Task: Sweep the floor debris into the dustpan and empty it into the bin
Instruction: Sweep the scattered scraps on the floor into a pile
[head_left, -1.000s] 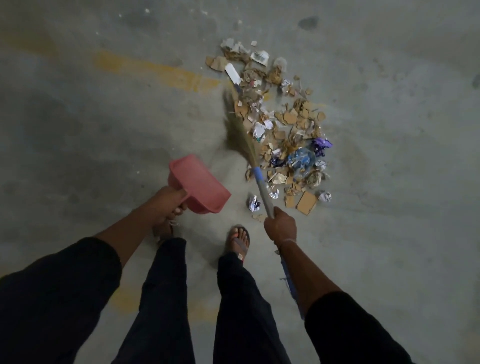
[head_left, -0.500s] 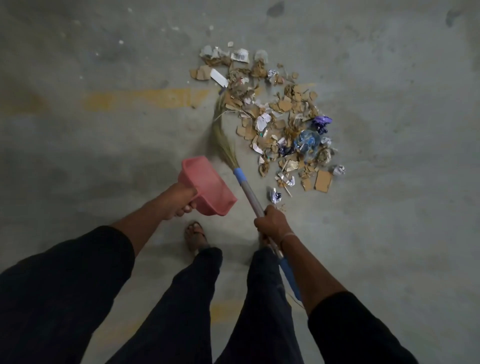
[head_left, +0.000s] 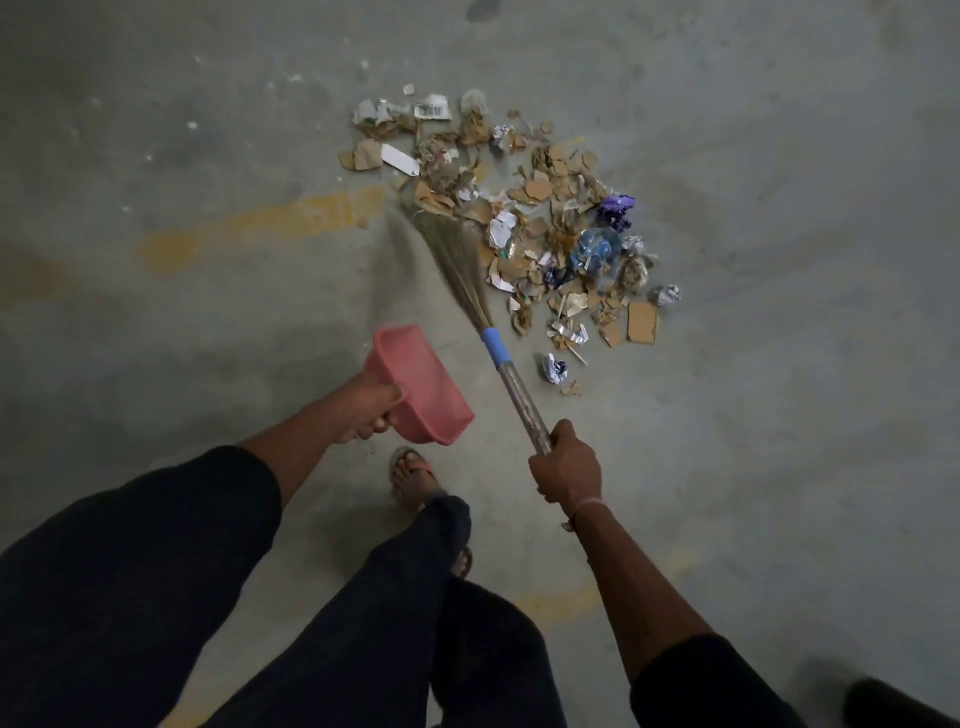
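Broom bristles (head_left: 441, 234) motion-blurred; dustpan handle (head_left: 387, 410) hidden.

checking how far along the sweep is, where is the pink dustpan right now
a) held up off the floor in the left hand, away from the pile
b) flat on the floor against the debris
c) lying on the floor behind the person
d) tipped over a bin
a: the left hand grips the pink dustpan by its handle, held short of the debris pile, while the right hand holds the broom.

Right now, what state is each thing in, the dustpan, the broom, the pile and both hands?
Dustpan: held off the floor, no debris visible inside.
Broom: bristles against the pile's left edge.
Debris pile: on the floor, unswept.
Left hand: grips the dustpan handle.
Right hand: grips the broom handle.
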